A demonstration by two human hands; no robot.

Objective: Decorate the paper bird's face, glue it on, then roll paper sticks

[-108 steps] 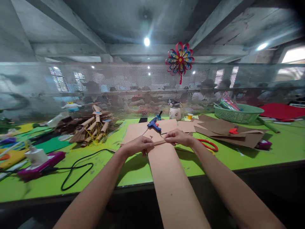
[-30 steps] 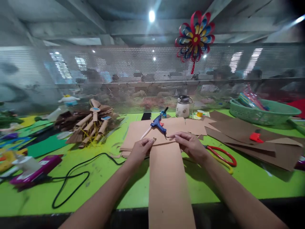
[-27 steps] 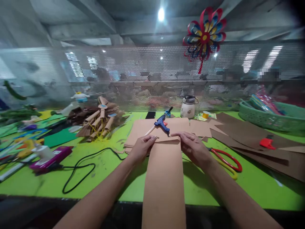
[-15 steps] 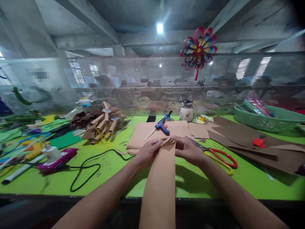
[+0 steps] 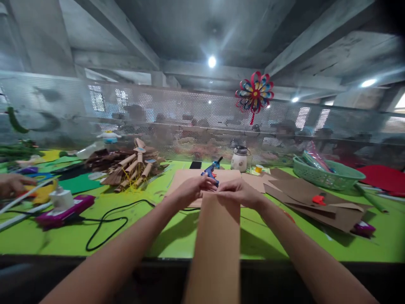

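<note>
A long strip of brown paper (image 5: 221, 240) hangs toward me over the table's front edge, its far end up between my hands. With thumb and fingers closed, my right hand (image 5: 242, 192) pinches that far end near its right corner. My left hand (image 5: 193, 190) is at the left corner, fingers curled around the paper's edge. Just behind my hands a blue glue gun (image 5: 209, 172) lies on a stack of brown paper sheets (image 5: 180, 178). Scissors are mostly covered by my right forearm; a bit of red handle (image 5: 289, 216) shows.
Left stand a purple power strip (image 5: 68, 213) with a black cord and a bundle of rolled paper pieces (image 5: 137, 166). Another person's hand (image 5: 14, 184) is at the far left. Dark brown sheets (image 5: 303, 198), a green basket (image 5: 335, 175) and a cup (image 5: 239, 160) lie beyond.
The pleated folds at the strip's far end no longer show; its edge now looks flat. My hands have shifted slightly, covering part of the glue gun. Another person's hand has appeared at left.
</note>
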